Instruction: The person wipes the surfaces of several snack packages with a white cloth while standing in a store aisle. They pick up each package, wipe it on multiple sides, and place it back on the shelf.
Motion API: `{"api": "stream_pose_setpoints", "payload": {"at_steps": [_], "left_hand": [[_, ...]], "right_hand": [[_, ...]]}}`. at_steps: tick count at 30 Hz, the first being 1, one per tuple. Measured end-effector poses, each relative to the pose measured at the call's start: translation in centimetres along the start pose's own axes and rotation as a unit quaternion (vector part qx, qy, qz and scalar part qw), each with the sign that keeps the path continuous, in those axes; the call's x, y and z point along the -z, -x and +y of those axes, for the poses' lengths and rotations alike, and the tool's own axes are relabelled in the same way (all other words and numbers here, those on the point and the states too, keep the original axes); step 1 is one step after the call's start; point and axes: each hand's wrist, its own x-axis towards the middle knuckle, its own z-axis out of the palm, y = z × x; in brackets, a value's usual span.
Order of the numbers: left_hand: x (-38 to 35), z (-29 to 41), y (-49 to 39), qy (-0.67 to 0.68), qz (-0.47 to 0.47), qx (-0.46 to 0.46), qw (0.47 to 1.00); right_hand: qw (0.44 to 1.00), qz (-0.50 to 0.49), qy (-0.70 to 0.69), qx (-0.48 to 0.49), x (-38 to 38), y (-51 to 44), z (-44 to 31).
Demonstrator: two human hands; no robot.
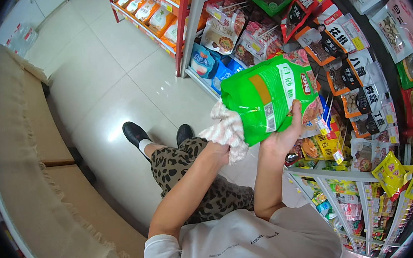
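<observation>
My right hand [283,135] supports a green plastic pouch of white granulated sugar [254,104], its thumb along the printed face. The pouch is tilted, with a clear window strip and a barcode on that side. My left hand [219,151] grips a crumpled white-and-pink fluffy cloth [229,128], which lies against the lower left end of the pouch. Part of the left hand's fingers is hidden by the cloth. Beyond the pouch, packets of spices [346,74] hang on hooks.
A grey-framed shelf rack [193,26] stands ahead, beside a red rack of orange-and-white packs [150,13]. Low on it lie blue bags [203,60]. To the right, yellow packets [389,173] top more shelving. Beige cloth [8,122] covers a counter at left.
</observation>
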Motion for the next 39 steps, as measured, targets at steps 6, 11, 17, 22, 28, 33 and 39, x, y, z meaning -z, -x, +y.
{"api": "stream_pose_setpoints", "payload": {"at_steps": [6, 11, 17, 22, 28, 33, 39], "left_hand": [[-0.5, 0.6, 0.4, 0.000, -0.032, -0.009, 0.999], [-0.1, 1.0, -1.2, -0.077, 0.028, -0.087, 0.993], [0.1, 1.3, -1.3, -0.136, 0.067, -0.082, 0.985], [1.4, 1.4, -2.6, -0.098, 0.071, -0.039, 0.992], [-0.1, 0.1, -2.9, -0.188, 0.232, -0.089, 0.950], [-0.4, -0.9, -3.0, -0.277, 0.259, -0.106, 0.919], [2.5, -0.2, -4.1, -0.525, 0.145, -0.215, 0.811]], "right_hand": [[0.999, -0.031, -0.016, -0.010, 2.2, -1.0, 1.1], [0.999, -0.001, 0.016, -0.046, 2.4, -0.9, 2.0], [0.977, 0.016, 0.063, -0.202, 4.7, -3.9, 2.3], [0.962, 0.036, 0.083, -0.256, 8.0, -4.6, 3.7], [0.949, 0.073, 0.096, -0.292, 11.8, -4.7, 4.3], [0.943, 0.139, 0.293, 0.080, 9.5, -0.3, 4.7], [0.802, -0.188, 0.566, 0.037, 8.6, -1.4, 3.2]]}}
